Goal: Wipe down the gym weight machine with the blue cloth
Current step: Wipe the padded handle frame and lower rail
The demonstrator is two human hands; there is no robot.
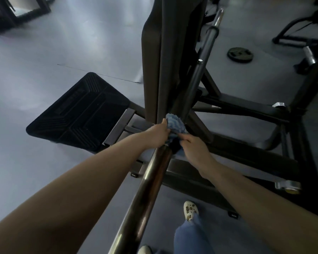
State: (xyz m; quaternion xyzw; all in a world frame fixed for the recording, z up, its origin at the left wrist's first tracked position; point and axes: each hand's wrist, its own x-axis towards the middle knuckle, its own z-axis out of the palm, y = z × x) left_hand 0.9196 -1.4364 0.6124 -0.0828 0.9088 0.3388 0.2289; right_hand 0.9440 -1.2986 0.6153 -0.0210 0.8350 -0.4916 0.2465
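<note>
Clerk: Blue cloth (175, 124), one item, bunched. Location?

Checker: At the far end of a dark shiny bar (151, 173) that runs up from the bottom of the view, where it meets the upright frame of the weight machine (154, 57).

Clerk: Hands on it?

Checker: Both. Left hand (157, 133) lies along the left side of the bar's end, thumb against the cloth; whether its fingers curl round the cloth cannot be told, they are hidden. Right hand (193, 145) pinches the cloth's lower edge from the right, fingers bent.

Clerk: Other entries?

Checker: Black ribbed footplate (79, 112), left of the frame. Weight plate (240, 54), flat on the grey floor (72, 43), upper right, well apart. Pale shoe (190, 210) and blue trouser leg (193, 235), bottom centre, right of the bar.
</note>
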